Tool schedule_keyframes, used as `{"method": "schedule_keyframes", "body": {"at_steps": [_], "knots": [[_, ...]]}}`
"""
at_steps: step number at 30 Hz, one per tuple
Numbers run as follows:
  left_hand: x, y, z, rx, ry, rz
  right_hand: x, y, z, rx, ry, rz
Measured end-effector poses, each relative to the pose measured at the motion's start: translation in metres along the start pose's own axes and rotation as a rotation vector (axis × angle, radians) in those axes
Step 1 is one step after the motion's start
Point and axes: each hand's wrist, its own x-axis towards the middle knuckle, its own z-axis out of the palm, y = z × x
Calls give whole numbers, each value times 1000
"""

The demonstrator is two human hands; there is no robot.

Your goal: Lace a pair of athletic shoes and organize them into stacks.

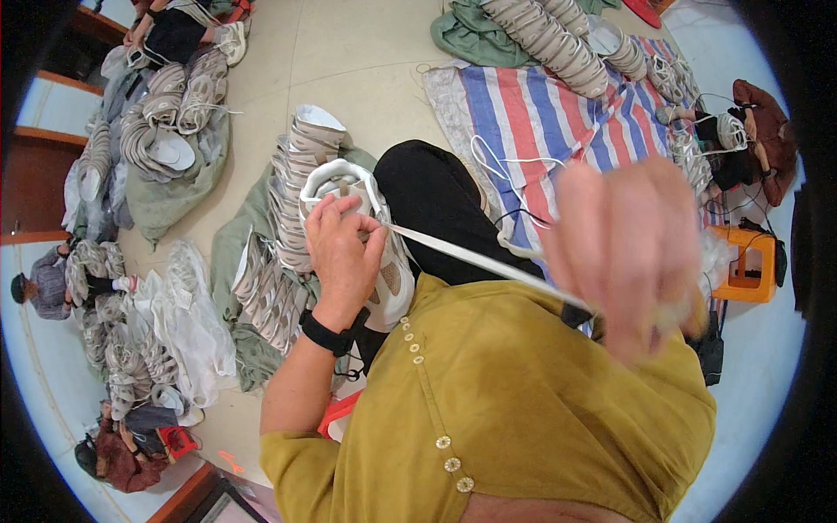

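Note:
A white and tan shoe upper (397,283) with a padded white collar rests on my lap, against my black-trousered leg. Over its lacing area lies my left hand (340,257), thumb and forefinger closed together at the eyelets and holding the upper. A white shoelace (475,256) stretches taut from there across my body to my right hand (623,253). That hand is raised at the right, close to the camera and blurred, its fingers curled round the lace. The lace's far end is hidden behind the hand.
Nested stacks of uppers (288,209) stand left of my knee on green cloth. A striped sheet (523,109) at the right carries loose white laces (514,161) and more uppers (558,48). An orange stool (741,266) stands far right. Other people sit among shoe piles (161,144).

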Motion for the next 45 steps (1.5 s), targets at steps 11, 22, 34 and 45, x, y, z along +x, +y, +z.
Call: {"method": "schedule_keyframes", "body": {"at_steps": [11,22,34,45], "knots": [[-1,-34,-26,-473,158,-116,-59,-43,-53,173,660,-153],[-35,-38,-22,-181,143,-79,-128,77,-88,-1633,163,679],[-20,-28,-27,100,46,79,-23,182,-18,-1238,-507,236],[-22,-32,-35,34,-38,73,-36,209,-25,-1210,-413,70]]}}
